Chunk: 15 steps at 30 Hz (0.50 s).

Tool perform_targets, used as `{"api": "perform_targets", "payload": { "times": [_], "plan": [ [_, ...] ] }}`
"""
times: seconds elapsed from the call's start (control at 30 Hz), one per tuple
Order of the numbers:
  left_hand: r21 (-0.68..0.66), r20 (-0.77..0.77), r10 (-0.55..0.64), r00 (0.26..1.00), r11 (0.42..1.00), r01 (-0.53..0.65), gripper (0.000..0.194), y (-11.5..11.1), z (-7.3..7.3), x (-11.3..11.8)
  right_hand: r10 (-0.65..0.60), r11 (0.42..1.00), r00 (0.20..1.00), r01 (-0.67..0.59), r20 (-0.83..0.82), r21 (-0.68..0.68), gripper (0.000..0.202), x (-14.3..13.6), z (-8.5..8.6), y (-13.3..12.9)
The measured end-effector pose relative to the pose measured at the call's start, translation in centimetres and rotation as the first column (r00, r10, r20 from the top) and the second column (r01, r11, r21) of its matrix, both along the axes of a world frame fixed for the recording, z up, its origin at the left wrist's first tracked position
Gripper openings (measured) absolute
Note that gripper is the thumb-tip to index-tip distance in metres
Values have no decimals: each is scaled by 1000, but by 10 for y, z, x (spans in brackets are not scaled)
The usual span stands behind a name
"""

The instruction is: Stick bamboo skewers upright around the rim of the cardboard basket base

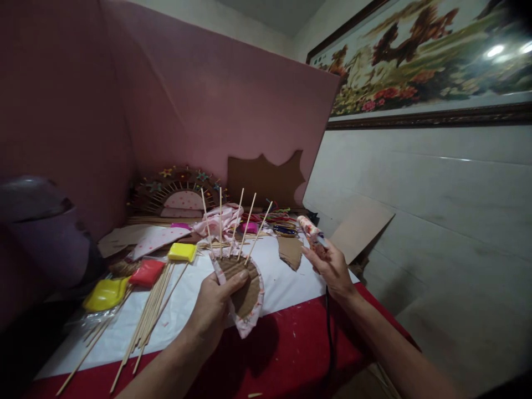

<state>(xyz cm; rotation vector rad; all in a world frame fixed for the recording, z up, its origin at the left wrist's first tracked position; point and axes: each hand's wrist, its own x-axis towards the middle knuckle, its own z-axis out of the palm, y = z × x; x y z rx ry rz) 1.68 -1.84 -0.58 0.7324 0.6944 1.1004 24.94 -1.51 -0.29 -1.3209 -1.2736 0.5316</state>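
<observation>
My left hand (218, 302) is closed on a half-round cardboard piece (245, 291), its thumb on the brown face. Pink cloth wraps the piece's edge, and several thin wooden sticks (233, 224) stand up from its upper side. At the right, my right hand (332, 271) grips a patterned glue gun (311, 235), held above the table and apart from the cardboard; a black cord hangs below it. Behind the sticks lies crumpled pink cloth (222, 221).
On the red-covered table (286, 343) with white sheet lie loose sticks (152, 310), yellow packets (183, 252), a red packet (147, 272), scissors (285, 229) and a cardboard scrap (290, 252). A decorated cardboard arch (183, 191) stands behind. A lilac bin (52, 244) is at left.
</observation>
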Motion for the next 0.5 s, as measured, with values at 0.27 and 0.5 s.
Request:
{"api": "perform_targets", "payload": {
  "times": [0.27,0.5],
  "plan": [
    [48,32,12,999,999,-14,23,6,1,-3,453,845,851,-504,-264,-177,29,-41,33,-26],
    [165,-34,-7,999,986,13,27,5,1,-4,555,760,824,-558,-116,-334,32,-43,26,-42]
  ]
}}
